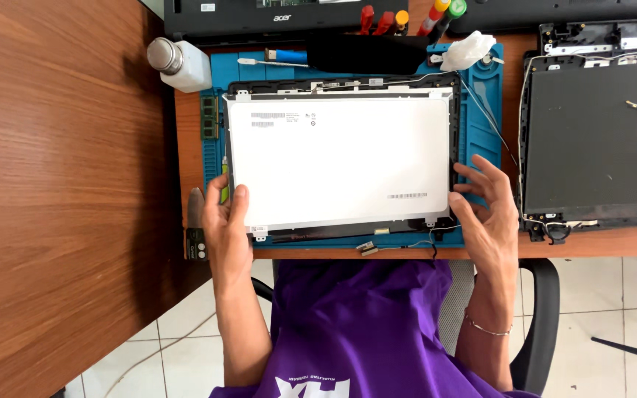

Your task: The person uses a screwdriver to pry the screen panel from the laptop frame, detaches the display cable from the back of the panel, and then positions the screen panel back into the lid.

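White panel back (337, 158) facing up, lying in black lid frame (454, 125) on blue mat (481, 110). Left hand (224, 221) pinching lower-left edge; right hand (486, 210) gripping right edge, fingers curled. Judging: panel freed from frame, cable (399, 243) at bottom edge possibly awaiting disconnection. Second lid shell (591, 140) sitting right.

You wear a purple shirt (363, 324), loose and creased across the front, with short sleeves that leave both forearms bare. Blocky white lettering runs along its lower edge, cut off by the frame. Right of the shirt, a thin silver bracelet (486, 326) circles your right wrist, its chain slack and curved. Left of the shirt, your left forearm (243, 324) carries no band or watch. Both hands are bare, without gloves or rings.
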